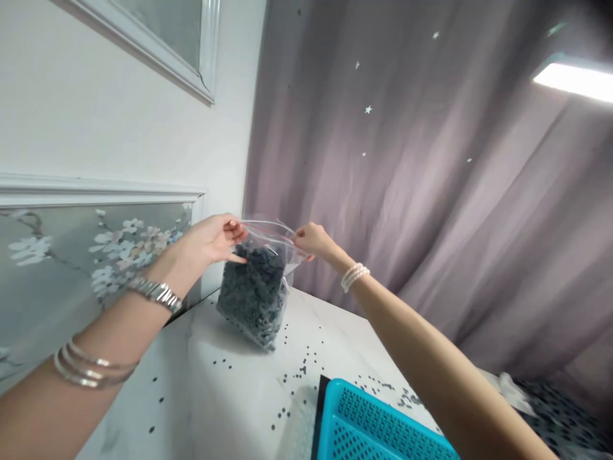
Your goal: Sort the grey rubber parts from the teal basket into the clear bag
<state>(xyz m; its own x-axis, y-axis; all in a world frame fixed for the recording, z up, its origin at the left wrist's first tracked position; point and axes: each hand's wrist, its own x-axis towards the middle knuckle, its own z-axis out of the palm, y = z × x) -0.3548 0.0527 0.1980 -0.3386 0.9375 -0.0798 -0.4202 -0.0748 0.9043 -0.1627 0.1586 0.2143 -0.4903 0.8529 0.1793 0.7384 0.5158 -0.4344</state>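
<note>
A clear zip-lock bag [253, 287] full of small dark grey pieces stands on the white table, leaning slightly. Its mouth is at the top, parted between my two hands. My left hand [223, 237] grips the bag's upper left rim, with the fingers at the edge and the thumb lying against the front. At the upper right corner, my right hand [313, 240] pinches the plastic, its fingers closed. What the pieces in the bag are exactly is too small to tell.
A blue perforated plastic basket [383, 415] sits at the table's near side, with a dark edge beside it. Small dark round bits [304, 369] are scattered over the marble-patterned table [211, 390]. A wall stands to the left, and a grey-purple curtain [407, 191] hangs behind.
</note>
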